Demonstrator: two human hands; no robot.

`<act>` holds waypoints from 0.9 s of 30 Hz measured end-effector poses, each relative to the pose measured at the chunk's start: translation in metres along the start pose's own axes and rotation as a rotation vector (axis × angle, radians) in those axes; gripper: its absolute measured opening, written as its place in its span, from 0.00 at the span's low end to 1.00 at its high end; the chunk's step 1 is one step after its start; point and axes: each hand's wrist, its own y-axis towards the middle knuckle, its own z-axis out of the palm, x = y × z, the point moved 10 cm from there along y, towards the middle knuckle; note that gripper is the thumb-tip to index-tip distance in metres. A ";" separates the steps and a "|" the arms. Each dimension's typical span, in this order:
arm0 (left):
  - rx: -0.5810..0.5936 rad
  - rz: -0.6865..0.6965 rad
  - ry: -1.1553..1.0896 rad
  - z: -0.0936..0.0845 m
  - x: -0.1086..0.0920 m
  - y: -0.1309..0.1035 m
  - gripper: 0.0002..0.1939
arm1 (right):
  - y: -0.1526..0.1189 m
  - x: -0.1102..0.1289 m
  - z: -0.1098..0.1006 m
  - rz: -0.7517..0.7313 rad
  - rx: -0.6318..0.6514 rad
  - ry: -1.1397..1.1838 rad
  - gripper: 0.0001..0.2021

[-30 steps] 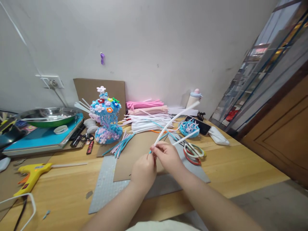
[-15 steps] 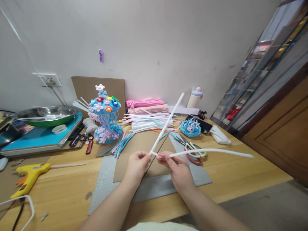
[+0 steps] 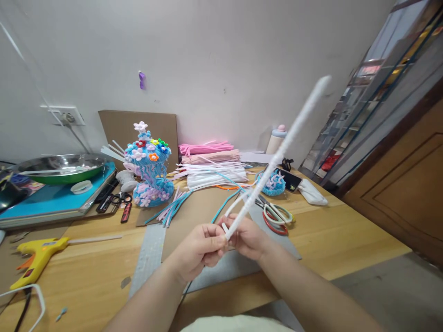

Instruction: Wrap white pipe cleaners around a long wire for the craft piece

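A long white pipe cleaner [image 3: 277, 159] rises to the upper right from between my fingers, and a thinner white length runs behind it. My left hand [image 3: 204, 246] is closed in a pinch on its lower end. Right beside it, my right hand [image 3: 247, 237] is closed on the bent white part, its fingertips partly hidden behind the stem. Both hands are above a brown cardboard sheet [image 3: 197, 207], which lies on a grey cutting mat [image 3: 145, 263].
Scissors [image 3: 277, 216] lie to the right. Behind are bundles of white pipe cleaners [image 3: 214, 175] and a blue flowered ornament [image 3: 148, 161]. A yellow glue gun [image 3: 41, 256] is at left, near a metal bowl [image 3: 62, 166]. A small blue piece [image 3: 273, 182] sits behind the pipe cleaner.
My hands have come together. The white length that stretched right from my right hand has swung away, and the stem now leans farther right, closer to the camera.
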 end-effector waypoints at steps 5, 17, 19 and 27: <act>0.130 -0.137 0.033 0.019 0.017 -0.002 0.18 | 0.007 0.016 0.032 0.094 0.263 -0.155 0.16; -0.238 0.113 0.222 -0.001 0.002 0.005 0.19 | 0.006 0.024 0.023 -0.046 0.107 -0.644 0.22; -0.341 0.190 0.283 -0.014 -0.010 0.005 0.18 | 0.000 0.034 0.004 -0.123 -0.057 -0.779 0.15; -0.687 0.463 0.568 -0.047 -0.037 -0.009 0.06 | -0.056 0.075 0.046 -0.604 -0.220 -1.214 0.08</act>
